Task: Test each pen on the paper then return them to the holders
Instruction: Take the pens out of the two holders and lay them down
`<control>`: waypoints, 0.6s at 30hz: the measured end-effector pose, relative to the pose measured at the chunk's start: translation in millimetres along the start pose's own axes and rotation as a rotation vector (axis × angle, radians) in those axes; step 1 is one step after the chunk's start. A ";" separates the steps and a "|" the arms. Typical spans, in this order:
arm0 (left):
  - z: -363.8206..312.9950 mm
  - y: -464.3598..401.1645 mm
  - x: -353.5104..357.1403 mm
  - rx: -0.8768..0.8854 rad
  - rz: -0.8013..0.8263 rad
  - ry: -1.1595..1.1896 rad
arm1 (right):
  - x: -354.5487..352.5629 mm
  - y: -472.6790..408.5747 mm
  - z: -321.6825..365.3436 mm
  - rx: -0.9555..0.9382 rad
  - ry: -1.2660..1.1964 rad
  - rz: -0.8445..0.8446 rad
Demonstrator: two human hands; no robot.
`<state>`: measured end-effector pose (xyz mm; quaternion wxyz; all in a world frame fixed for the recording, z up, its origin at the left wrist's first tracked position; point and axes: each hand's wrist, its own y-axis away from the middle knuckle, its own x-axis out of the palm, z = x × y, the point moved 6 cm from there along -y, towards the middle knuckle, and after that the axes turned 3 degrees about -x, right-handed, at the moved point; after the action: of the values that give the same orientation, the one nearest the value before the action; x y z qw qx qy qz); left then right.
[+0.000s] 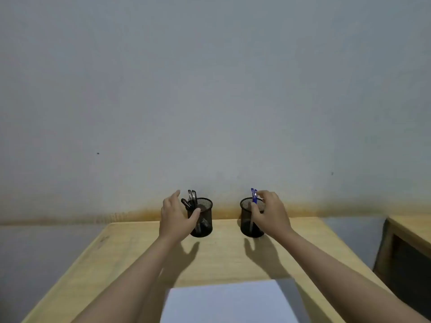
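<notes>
Two black mesh holders stand at the far edge of the wooden table, close to the wall. The left holder (pixel 205 220) has several black pens (pixel 192 198) in it. My left hand (pixel 176 217) is spread at its left side, thumb against the mesh and fingers straight. A blue pen (pixel 254 196) stands in the right holder (pixel 246 220), its clear barrel showing through the mesh. My right hand (pixel 271 215) curls over this holder's right side and pinches the blue pen between thumb and index finger. A white paper sheet (pixel 228 301) lies at the near edge.
The light wooden table (pixel 130 252) butts against a grey wall with a rusty stain along its base. A second wooden desk (pixel 410 231) stands at the right, across a gap. Bare tabletop lies between the holders and the paper.
</notes>
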<state>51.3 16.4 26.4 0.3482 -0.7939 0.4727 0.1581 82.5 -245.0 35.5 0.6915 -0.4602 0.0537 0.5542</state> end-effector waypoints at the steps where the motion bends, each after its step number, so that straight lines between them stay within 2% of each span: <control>1: 4.6 -4.2 4.2 -0.022 0.006 0.020 | 2.9 -2.5 -5.4 0.022 -0.008 -0.008; 7: 25.3 -35.5 39.0 -0.118 0.038 0.060 | 28.4 -26.9 -34.7 0.094 -0.003 0.017; 13: 31.1 -80.8 59.1 -0.185 -0.033 0.134 | 41.3 -65.7 -57.7 0.140 -0.015 -0.021; 18: 24.9 -103.0 67.8 -0.214 -0.082 0.093 | 48.5 -92.7 -69.0 0.164 0.047 -0.037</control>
<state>176.0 22.4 11.0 0.2454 -0.8516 0.4360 0.1565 206.7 -254.7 21.3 0.7353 -0.4160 0.1067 0.5242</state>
